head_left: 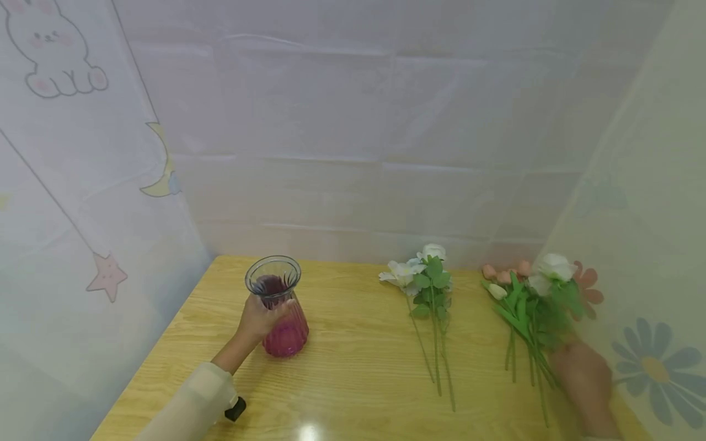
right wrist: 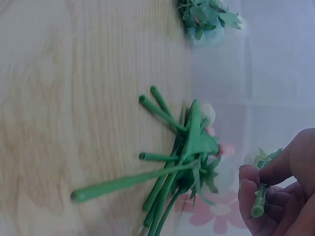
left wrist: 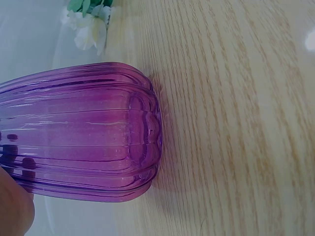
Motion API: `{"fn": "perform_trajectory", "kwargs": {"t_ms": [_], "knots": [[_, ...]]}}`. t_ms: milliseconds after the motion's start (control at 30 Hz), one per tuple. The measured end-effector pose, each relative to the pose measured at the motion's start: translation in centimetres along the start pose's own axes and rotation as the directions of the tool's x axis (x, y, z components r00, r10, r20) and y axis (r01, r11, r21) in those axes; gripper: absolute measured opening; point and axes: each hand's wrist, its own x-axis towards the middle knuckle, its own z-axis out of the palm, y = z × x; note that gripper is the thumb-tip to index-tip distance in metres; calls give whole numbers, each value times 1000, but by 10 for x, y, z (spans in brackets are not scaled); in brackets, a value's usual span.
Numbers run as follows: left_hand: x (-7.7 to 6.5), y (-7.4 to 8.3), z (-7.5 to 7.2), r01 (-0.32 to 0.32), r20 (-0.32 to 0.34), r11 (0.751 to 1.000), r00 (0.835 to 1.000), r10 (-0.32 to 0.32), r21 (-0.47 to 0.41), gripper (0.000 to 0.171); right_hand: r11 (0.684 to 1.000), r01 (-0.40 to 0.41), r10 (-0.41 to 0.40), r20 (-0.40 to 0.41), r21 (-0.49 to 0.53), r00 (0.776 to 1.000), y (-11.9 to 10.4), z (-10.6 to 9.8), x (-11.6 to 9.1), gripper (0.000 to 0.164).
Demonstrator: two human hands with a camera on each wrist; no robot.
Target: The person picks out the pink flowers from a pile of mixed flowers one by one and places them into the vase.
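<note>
A ribbed glass vase point(head_left: 287, 337), clear at its flared rim and purple-pink below, stands upright toward the left of the table. My left hand point(head_left: 261, 318) grips it around the neck; the left wrist view shows the vase's purple base point(left wrist: 98, 132) close up and part of the hand point(left wrist: 15, 206). At the far right, my right hand point(head_left: 584, 373), blurred in the head view, is beside a bunch of artificial flowers point(head_left: 518, 306) with white and pink blooms. In the right wrist view, that hand point(right wrist: 280, 187) pinches a green flower stem point(right wrist: 258, 201); its bloom is hidden there.
Several white flowers point(head_left: 432, 288) with green leaves and long stems lie at the table's middle right. Printed cloth walls point(head_left: 353, 153) stand along the back and both sides of the wooden table point(head_left: 353, 367). Loose stems point(right wrist: 113, 187) point outward near the right hand.
</note>
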Motion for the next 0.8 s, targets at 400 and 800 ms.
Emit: {"fn": "perform_trajectory", "kwargs": {"t_ms": [400, 800], "knots": [[2, -5, 1, -1, -1, 1000, 1000, 1, 14, 54, 995, 101, -101, 18, 10, 995, -53, 11, 0, 37], [7, -41, 3, -23, -20, 1000, 1000, 22, -20, 51, 978, 204, -203, -36, 50, 979, -96, 30, -11, 41]]}}
